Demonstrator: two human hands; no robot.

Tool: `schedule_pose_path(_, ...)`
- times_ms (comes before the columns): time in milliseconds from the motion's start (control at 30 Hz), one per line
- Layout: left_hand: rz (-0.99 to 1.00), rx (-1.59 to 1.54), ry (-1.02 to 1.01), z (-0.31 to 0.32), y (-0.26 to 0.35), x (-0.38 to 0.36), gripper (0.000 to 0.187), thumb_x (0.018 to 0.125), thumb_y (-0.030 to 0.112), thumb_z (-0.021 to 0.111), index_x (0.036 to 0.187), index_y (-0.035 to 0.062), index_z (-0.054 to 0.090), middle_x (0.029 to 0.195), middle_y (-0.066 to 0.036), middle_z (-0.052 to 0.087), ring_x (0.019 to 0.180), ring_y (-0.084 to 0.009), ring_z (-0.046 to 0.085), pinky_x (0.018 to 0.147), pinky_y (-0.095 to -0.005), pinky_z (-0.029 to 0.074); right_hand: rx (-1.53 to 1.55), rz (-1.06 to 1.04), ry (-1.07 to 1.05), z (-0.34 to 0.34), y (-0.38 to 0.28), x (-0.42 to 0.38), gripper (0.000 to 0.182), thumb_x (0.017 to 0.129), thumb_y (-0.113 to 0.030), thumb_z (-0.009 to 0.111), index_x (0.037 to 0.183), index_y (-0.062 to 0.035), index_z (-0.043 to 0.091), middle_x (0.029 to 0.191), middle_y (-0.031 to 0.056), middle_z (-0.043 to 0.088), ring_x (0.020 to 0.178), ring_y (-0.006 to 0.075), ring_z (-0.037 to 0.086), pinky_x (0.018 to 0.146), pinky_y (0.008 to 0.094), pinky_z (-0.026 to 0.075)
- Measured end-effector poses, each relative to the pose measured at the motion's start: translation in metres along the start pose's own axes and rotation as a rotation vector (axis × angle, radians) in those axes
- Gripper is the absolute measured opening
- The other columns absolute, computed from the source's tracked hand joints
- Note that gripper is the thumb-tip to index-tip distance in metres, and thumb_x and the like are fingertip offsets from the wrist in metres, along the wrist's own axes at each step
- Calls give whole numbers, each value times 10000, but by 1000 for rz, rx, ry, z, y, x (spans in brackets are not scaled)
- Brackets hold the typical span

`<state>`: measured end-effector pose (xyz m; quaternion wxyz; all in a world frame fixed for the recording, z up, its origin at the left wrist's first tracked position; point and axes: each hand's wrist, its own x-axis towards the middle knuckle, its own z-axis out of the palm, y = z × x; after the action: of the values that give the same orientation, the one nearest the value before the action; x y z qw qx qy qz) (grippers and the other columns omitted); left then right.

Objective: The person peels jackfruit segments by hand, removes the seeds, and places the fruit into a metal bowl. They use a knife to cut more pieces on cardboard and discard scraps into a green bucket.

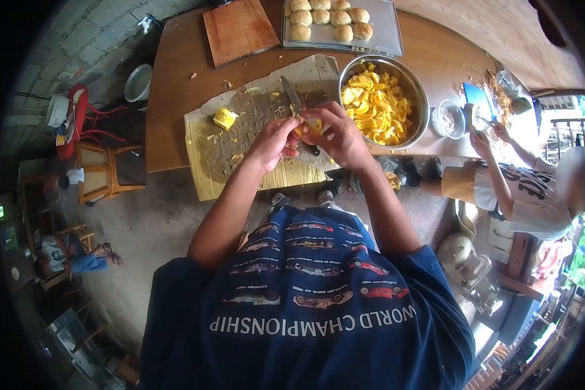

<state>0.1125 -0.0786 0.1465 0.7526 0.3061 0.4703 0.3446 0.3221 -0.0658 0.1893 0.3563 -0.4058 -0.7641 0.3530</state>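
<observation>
Over a piece of cardboard on the table, my left hand and my right hand meet with their fingers closed around a yellow jackfruit piece. Beneath them lies a knife, its blade pointing away from me and its dark handle partly hidden by my fingers. Another yellow jackfruit piece rests on the cardboard to the left, among small scraps. Just right of my right hand stands a large metal bowl full of yellow jackfruit pieces.
At the back are a wooden board and a metal tray of bread rolls. A smaller bowl stands to the right, near another person who works at the table. Left are a wooden chair and a seated person.
</observation>
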Motion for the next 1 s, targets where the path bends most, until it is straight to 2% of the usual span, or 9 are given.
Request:
schedule_pose_path(67, 10, -12, 22, -1, -1, 0, 298, 1068, 390, 558, 1092, 125, 692, 872, 51, 609, 798, -45, 568, 610, -249, 544, -51, -43, -22, -2, -2, 2, 380, 895, -123, 799, 1258, -76, 696, 1009, 94, 676, 818, 264, 680, 715, 369, 575)
schedule_pose_path(267, 63, 33, 42, 1, 10, -5, 309, 1085, 331, 556, 1250, 96, 669, 1084, 2, 662, 907, -83, 610, 763, -304, 609, 16, 121, -65, -1, 1, 4, 290, 914, -156, 773, 1187, -69, 726, 996, 111, 696, 809, 265, 704, 720, 378, 584)
schedule_pose_path(333, 139, -82, -58, -1, 6, -3, 333, 1096, 312, 538, 1294, 65, 639, 1183, -43, 667, 1035, -140, 655, 857, -376, 634, -49, 89, -82, -1, 0, 5, 281, 935, -127, 764, 1199, -45, 719, 1032, 100, 703, 801, 208, 721, 730, 326, 596)
schedule_pose_path(433, 114, -31, -42, -2, 4, -2, 334, 1105, 293, 518, 1305, 47, 624, 1211, -73, 669, 1124, -191, 669, 911, -440, 636, -73, 19, -50, 2, 2, 6, 231, 926, -94, 741, 1146, -29, 709, 1006, 99, 725, 793, 214, 725, 732, 337, 592)
schedule_pose_path(567, 102, -33, -118, -2, 2, 0, 358, 1106, 321, 517, 1320, 51, 616, 1229, -83, 668, 1126, -203, 677, 911, -455, 638, -40, 83, -68, 3, 0, 10, 208, 918, -93, 723, 1112, -23, 695, 943, 102, 742, 784, 214, 720, 730, 338, 580)
schedule_pose_path(633, 90, -116, -91, -1, 3, -1, 361, 1110, 344, 506, 1293, 54, 620, 1208, -81, 668, 1088, -207, 685, 905, -451, 642, 78, 216, -73, 2, -2, 13, 197, 913, -108, 712, 1082, -9, 692, 906, 159, 749, 832, 312, 754, 768, 391, 592)
schedule_pose_path(767, 40, -179, -56, 0, 4, 7, 351, 1105, 352, 517, 1261, 53, 617, 1189, -74, 666, 1069, -191, 683, 883, -427, 652, 65, 210, -16, 14, 13, 16, 192, 916, -116, 706, 1067, 2, 701, 909, 168, 754, 822, 310, 756, 762, 388, 591)
schedule_pose_path(833, 38, 76, 50, 1, -3, 16, 301, 1095, 315, 543, 1244, 62, 610, 1165, -70, 667, 1053, -161, 679, 824, -389, 665, -43, 238, -7, 20, 19, 17, 180, 914, -135, 706, 1030, 1, 722, 885, 166, 754, 817, 311, 758, 751, 384, 590)
schedule_pose_path(1000, 173, 209, 87, -17, -21, 32, 257, 1078, 242, 565, 1257, 62, 606, 1125, -54, 689, 996, -113, 681, 714, -305, 644, -17, 316, -12, 23, 38, 24, 181, 882, -156, 727, 985, -8, 740, 822, 145, 744, 745, 258, 734, 715, 352, 574)
